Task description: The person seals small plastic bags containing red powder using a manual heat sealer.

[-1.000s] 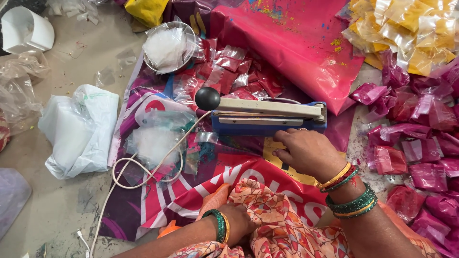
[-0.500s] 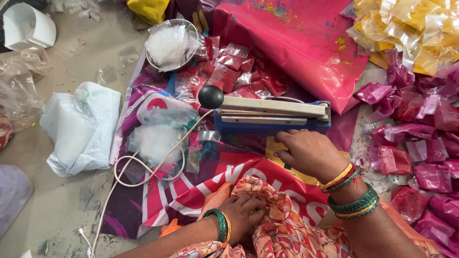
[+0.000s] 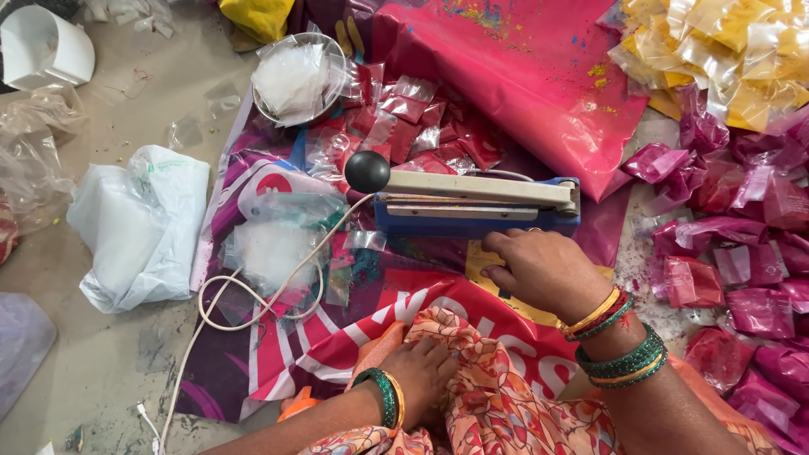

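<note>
A: Noting the right hand. It is lying palm down just in front of the blue heat sealer, fingers loosely curled, gripping nothing that I can see. The sealer is sitting on the printed plastic sheet on the floor, its arm lying down and the black knob at its left end.

B: And the left hand?

A: It is pressing into the orange patterned cloth at the lap, fingers bent. Whether it is pinching cloth or a packet, I cannot tell.

B: What am I flagging as risk?

A: The fingertips are lying very near the sealing bar; if it is hot, a slip forward is risking a burn. The white cord is looping loose beside the clear packets, so a knee or sleeve could be snagging it and dragging the sealer. Also, red powder packets are crowding the sealer's far side, and powder is dusting the sheet, which could be fouling a seam.
</note>
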